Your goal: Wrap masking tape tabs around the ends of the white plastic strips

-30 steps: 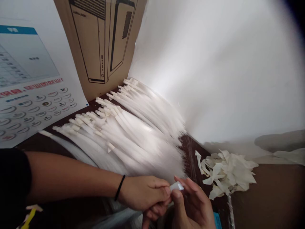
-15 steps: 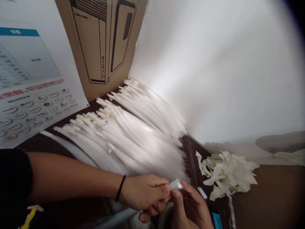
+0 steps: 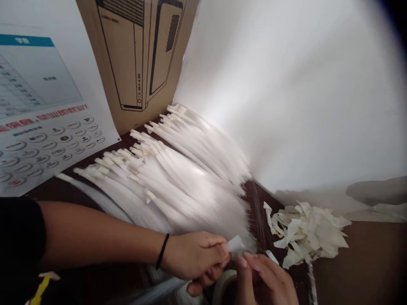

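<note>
My left hand (image 3: 197, 256), with a black band at the wrist, is closed round a bundle of white fibres. The bundle's pale end (image 3: 235, 244) sticks out past my thumb. Just to the right, my right hand (image 3: 269, 277) has its thumb and fingertips drawn together in a pinch beside that end. Whatever lies between those fingertips is too small to make out. Behind my hands lie many white fibre bundles (image 3: 190, 186) with taped ends, fanned out in rows. Below the hands shows part of a pale tape roll (image 3: 219, 284).
Crumpled strips of cream tape (image 3: 313, 233) are heaped at the right. A small white piece (image 3: 272, 256) lies beside them. A cardboard box (image 3: 127, 59) stands at the back, with a printed sheet (image 3: 63, 84) to its left. A white wall (image 3: 302, 106) rises at the right.
My right hand has moved away from the bundle's end, to the right and slightly down. The end now shows uncovered. My left hand keeps its grip almost in place.
</note>
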Demonstrator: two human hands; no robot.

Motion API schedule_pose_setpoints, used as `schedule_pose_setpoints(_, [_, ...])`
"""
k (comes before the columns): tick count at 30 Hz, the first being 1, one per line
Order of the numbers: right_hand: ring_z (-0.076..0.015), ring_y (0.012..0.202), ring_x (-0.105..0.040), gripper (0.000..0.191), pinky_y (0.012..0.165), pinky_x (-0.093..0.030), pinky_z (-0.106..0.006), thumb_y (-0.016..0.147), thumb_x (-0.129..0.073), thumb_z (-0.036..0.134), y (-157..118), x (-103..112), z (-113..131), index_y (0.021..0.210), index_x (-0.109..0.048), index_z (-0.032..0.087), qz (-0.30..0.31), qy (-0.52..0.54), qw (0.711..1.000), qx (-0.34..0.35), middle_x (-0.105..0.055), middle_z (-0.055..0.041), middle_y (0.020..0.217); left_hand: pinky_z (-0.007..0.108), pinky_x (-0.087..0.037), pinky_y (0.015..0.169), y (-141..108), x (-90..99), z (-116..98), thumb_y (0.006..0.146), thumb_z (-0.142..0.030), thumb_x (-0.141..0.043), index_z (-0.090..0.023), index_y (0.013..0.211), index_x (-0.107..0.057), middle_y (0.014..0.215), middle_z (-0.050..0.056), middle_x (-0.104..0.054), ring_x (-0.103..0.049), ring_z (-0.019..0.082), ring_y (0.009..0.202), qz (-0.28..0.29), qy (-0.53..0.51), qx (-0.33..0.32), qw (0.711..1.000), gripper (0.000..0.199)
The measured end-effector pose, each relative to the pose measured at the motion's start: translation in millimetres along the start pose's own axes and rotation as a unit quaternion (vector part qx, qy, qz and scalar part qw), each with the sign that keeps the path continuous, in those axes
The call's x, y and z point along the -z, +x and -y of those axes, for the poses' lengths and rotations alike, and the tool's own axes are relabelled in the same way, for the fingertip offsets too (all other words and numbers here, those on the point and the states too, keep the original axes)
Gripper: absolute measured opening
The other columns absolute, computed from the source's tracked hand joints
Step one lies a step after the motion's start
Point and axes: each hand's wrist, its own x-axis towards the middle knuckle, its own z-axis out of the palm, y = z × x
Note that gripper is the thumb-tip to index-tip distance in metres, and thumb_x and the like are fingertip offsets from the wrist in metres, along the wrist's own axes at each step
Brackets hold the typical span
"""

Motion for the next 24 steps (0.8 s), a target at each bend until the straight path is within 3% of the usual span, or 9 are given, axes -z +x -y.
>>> schedule_pose_setpoints(10, [-0.0122, 0.075, -0.059, 0.019, 0.067, -0.046, -0.022, 0.088, -0.060, 0.034, 1, 0, 3, 0.089, -0.070, 0.018, 0.045, -0.042, 0.998, -0.004, -0.063, -0.0048, 0.085, 0.016, -0.022, 0.034, -2, -3.9, -6, 0.065, -0.081, -0.053, -0.021, 0.075, -0.033, 0.053, -0.010, -0.028, -0.021, 0.003, 0.038, -0.007, -0.013, 0.046, 0.999, 0.064])
schedule_pose_setpoints(18, [-0.0115, 0.072, -0.062, 0.012, 0.064, -0.049, -0.019, 0.082, -0.066, 0.028, 3, 6, 0, 0.086, -0.071, 0.018, 0.066, -0.003, 0.997, -0.034, -0.065, -0.0031, 0.081, 0.015, -0.021, 0.035, -4, -7.1, -10, 0.094, -0.051, -0.039, -0.020, 0.073, -0.033, 0.054, -0.009, -0.029, -0.021, 0.004, 0.039, -0.011, -0.001, 0.079, 0.997, 0.038])
schedule_pose_setpoints(24, [-0.0070, 0.067, -0.056, 0.006, 0.062, -0.044, -0.015, 0.084, -0.062, 0.020, 6, 3, -1, 0.079, -0.060, 0.019, 0.085, 0.036, 0.994, -0.057, -0.058, 0.0020, 0.077, 0.016, -0.020, 0.036, -5, -10.9, -18, 0.098, -0.035, -0.032, -0.019, 0.069, -0.031, 0.051, -0.009, -0.026, -0.020, 0.004, 0.037, -0.026, 0.008, 0.129, 0.991, 0.033])
